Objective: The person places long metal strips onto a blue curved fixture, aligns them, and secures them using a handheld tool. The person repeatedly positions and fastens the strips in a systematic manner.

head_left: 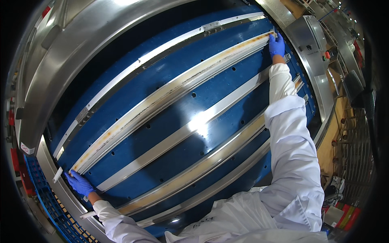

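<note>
A long pale strip, stained brown along its length, runs diagonally across a blue machine bed. My left hand, in a blue glove, grips the strip's lower left end. My right hand, also gloved in blue, grips its upper right end. Both arms are in white sleeves and stretched wide apart. Shiny metal rails lie parallel to the strip on the blue bed, and a second stained strip lies lower down.
A curved stainless steel housing rims the bed on the far side. A blue plastic crate stands at the lower left. A steel control box and metal racks are on the right.
</note>
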A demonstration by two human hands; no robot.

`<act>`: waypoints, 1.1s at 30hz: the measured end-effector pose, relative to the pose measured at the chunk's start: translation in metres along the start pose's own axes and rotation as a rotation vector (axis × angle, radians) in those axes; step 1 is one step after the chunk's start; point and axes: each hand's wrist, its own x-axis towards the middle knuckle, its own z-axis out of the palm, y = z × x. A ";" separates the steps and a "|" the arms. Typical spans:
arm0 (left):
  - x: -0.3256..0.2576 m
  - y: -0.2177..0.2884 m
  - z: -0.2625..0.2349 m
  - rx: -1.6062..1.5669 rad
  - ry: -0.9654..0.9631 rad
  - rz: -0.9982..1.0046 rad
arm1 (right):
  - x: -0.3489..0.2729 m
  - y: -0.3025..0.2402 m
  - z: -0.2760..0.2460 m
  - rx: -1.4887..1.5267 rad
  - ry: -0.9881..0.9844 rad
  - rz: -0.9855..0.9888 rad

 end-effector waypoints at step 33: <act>0.037 -0.023 -0.054 -0.358 -0.127 -0.628 | 0.093 0.082 0.070 -0.245 -0.527 0.080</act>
